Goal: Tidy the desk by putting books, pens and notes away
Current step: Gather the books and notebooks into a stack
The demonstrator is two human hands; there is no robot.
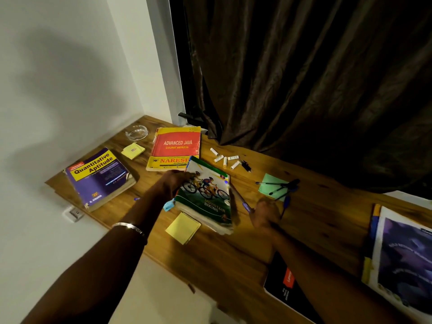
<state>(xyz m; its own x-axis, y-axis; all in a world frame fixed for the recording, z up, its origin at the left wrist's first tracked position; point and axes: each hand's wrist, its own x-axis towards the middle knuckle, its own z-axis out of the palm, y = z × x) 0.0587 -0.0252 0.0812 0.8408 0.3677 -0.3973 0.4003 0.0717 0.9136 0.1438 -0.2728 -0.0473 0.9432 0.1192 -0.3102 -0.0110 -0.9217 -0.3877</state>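
The mountain biking book (205, 195) is gripped at its left edge by the left hand (174, 183), fingers curled round the cover, and it is tilted up off the wooden desk (233, 258) on that side. Its far corner is laid over the near corner of the red and yellow Java book (175, 148). A blue scrap of paper (168, 205) is seen sticking out below the left hand, and a yellow sticky pad (183, 227) is lying just beside the book's near left edge.

On the other side, a blue pen (242, 201) is pinched by the right hand (265, 215), fingers closed together on its lower end, with the pen slanting up along the book's right edge. Beyond that hand, a green note pad (272, 186) is crossed by several dark pens (278, 187).

Farther back, small white batteries (224, 158) are scattered near a black clip-like object (245, 165). To the left, a second yellow note pad (132, 150) is placed between the Java book and the purple aptitude book (98, 177), with a glass ashtray (136, 133) in the corner behind. At the right edge a stack of books with a purple cover (402, 263) is seen, and a black folder (285, 288) is partly hidden under the right forearm. A dark curtain (304, 78) is hung behind the desk.
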